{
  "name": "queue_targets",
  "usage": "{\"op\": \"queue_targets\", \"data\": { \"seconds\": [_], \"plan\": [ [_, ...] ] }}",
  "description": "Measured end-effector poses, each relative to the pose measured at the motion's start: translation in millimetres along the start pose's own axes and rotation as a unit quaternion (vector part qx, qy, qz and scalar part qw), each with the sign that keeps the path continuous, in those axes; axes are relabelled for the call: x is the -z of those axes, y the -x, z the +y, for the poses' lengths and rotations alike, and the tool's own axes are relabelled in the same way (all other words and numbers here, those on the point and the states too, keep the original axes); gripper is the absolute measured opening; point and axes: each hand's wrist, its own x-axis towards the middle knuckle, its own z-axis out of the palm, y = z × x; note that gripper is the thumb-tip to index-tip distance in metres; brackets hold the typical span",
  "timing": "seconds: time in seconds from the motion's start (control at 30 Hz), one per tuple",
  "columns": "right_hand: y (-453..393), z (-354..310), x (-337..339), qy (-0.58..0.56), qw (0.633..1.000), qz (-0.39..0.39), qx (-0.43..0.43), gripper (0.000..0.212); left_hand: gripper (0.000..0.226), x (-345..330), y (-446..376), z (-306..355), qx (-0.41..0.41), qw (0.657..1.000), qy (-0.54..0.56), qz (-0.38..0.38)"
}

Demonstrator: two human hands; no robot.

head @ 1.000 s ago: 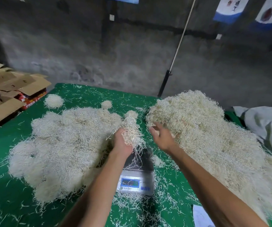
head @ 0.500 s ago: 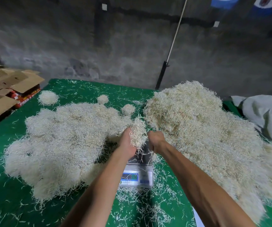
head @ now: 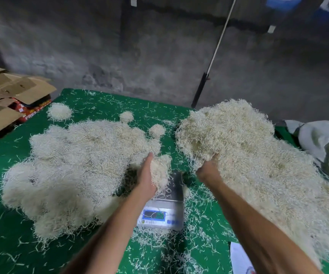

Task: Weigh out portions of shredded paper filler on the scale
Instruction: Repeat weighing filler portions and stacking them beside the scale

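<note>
Two hands work above the scale (head: 166, 202): your left hand (head: 146, 178) cups a clump of shredded paper (head: 160, 171) over the pan, your right hand (head: 209, 169) digs curled fingers into the right-hand heap (head: 258, 155). Display digits unreadable.

Right hand (head: 209, 171): fingers buried in the big filler heap (head: 258, 165), grip not readable. Left hand (head: 146, 178): fingers hidden behind its clump (head: 160, 171). Scale (head: 163, 210): display digits too blurred to read, pan partly covered. White sheet (head: 238, 260) cut by bottom edge. Cardboard boxes (head: 5, 99) cut at left edge.
</note>
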Motion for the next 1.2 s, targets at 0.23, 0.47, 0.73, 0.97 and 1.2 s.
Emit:
{"op": "queue_targets", "data": {
  "seconds": [0.23,0.47,0.73,0.97,1.2],
  "plan": [
    [25,-17,-60,-0.183,0.969,-0.144,0.082,0.029,0.021,-20,-5,-15,0.053,0.997,-0.047,-0.006],
    [-1,10,-64,-0.264,0.962,-0.065,-0.038,0.013,0.099,20,-28,-23,-0.031,0.988,-0.128,0.081],
    [-11,14,-81,-0.272,0.956,0.082,-0.076,0.023,0.079,10,-57,-28,-0.047,0.980,-0.106,0.161],
    [-2,41,-76,-0.179,0.983,-0.018,-0.025,0.023,0.065,29,-45,-22,-0.036,0.978,-0.187,0.082],
    [45,51,-71,-0.134,0.990,0.033,0.031,0.041,0.066,74,1,-14,-0.026,0.993,-0.113,0.027]
  ]
}}
